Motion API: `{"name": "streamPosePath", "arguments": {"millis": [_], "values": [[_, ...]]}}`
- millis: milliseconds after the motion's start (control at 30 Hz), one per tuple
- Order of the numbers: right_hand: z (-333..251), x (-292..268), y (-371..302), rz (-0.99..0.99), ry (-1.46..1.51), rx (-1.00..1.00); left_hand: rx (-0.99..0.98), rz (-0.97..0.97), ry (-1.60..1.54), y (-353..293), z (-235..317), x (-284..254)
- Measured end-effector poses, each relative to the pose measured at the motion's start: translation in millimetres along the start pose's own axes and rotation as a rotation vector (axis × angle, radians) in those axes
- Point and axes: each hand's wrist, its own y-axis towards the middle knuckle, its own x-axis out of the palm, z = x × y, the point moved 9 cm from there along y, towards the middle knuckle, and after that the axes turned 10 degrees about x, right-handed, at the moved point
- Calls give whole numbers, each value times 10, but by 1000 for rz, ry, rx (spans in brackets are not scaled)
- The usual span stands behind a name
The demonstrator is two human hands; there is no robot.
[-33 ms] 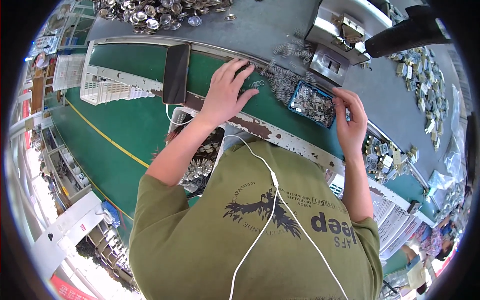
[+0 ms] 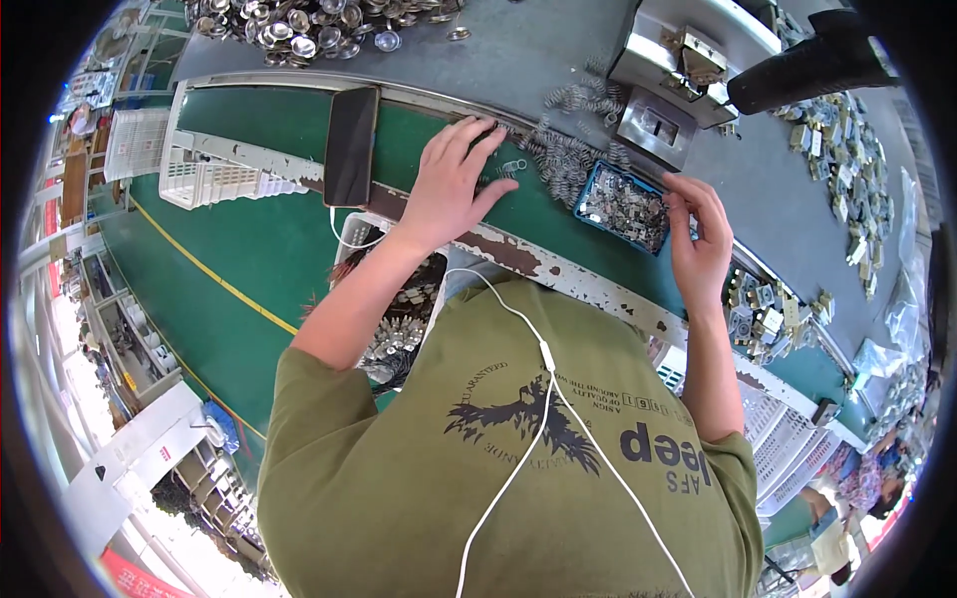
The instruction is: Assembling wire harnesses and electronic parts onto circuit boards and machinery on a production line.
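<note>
My left hand (image 2: 451, 189) lies over the green strip along the bench edge, its fingers stretched and the thumb held apart. A few loose coil springs (image 2: 513, 167) are beside its thumb and fingertips; it holds nothing that I can see. My right hand (image 2: 702, 239) is at the right end of a small blue tray (image 2: 610, 239) filled with small metal parts. Its fingers are loosely bent, the thumb tip close to the forefinger, and no part shows between them. A heap of coil springs (image 2: 558, 169) lies left of the tray.
A metal fixture (image 2: 656, 130) stands behind the tray, with a black cylindrical arm (image 2: 812, 65) to its right. A phone (image 2: 351, 149) on a white cable lies at left. Shiny round metal parts (image 2: 299, 30) fill the back; block-shaped parts (image 2: 842, 169) lie at right.
</note>
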Motion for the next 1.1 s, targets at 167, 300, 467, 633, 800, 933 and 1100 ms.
{"name": "streamPosePath", "arguments": {"millis": [167,300,467,633,800,933,1100], "values": [[40,17,-21,-13,-8,13,-38,12,-2,76,22,-17],[100,11,-23,-21,10,33,-32,55,-45,83,54,41],[94,19,-18,-26,4,25,-33,80,15,97,90,25],[120,34,-12,-26,9,35,-40,80,26,36,74,92],[168,40,-19,-30,9,41,2,60,68,44,111,39],[157,54,-16,-32,-2,44,54,23,7,88,178,20],[156,75,-18,-34,8,42,92,-12,-16,112,126,130]]}}
